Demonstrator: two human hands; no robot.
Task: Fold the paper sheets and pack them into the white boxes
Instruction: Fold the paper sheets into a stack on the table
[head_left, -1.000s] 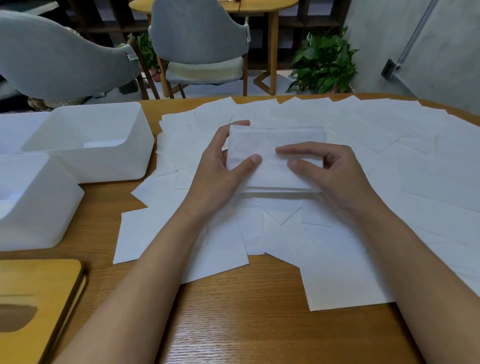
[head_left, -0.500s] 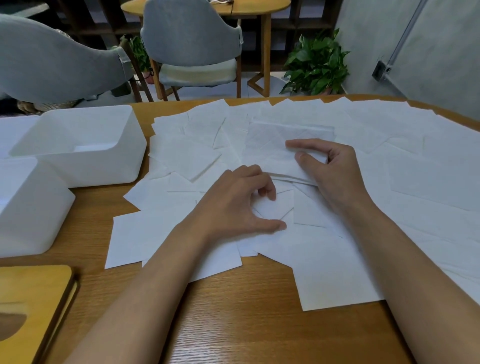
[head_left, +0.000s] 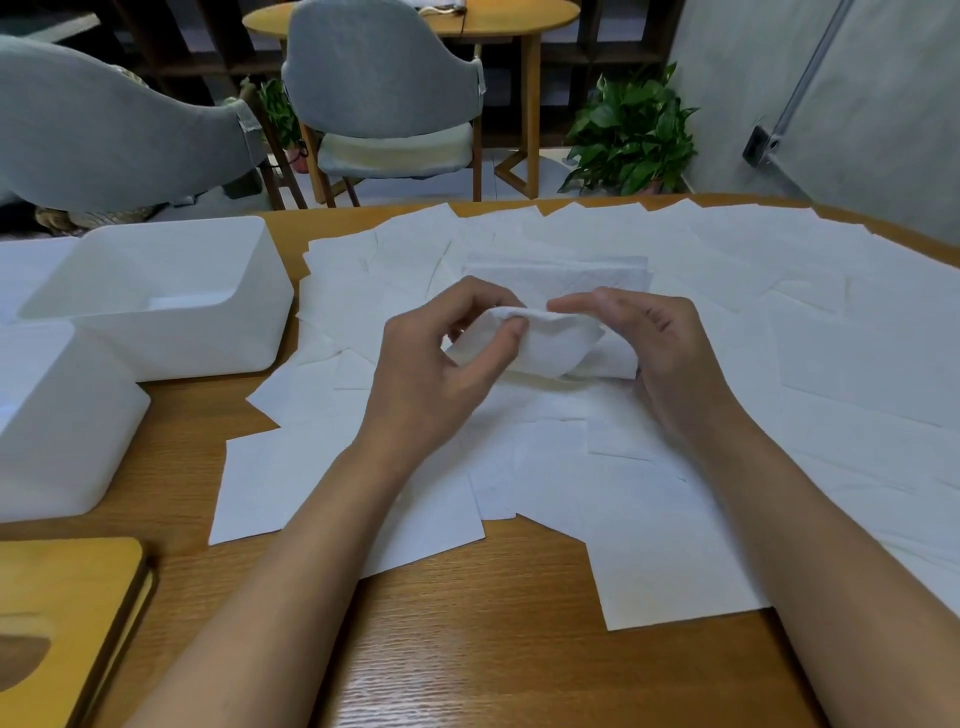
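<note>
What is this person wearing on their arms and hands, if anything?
Nothing that shows. The left hand and right hand are bare: no gloves, rings or markings visible. The left forearm and right forearm are uncovered to the picture's edge, with no sleeve, watch or bracelet in view.

Past the wooden desk (head_left: 467, 649) stand two grey chairs (head_left: 384, 78), a round wooden table (head_left: 498, 21) before dark shelving (head_left: 602, 36), and a potted plant (head_left: 631, 135) beside a grey wall (head_left: 872, 119)
</note>
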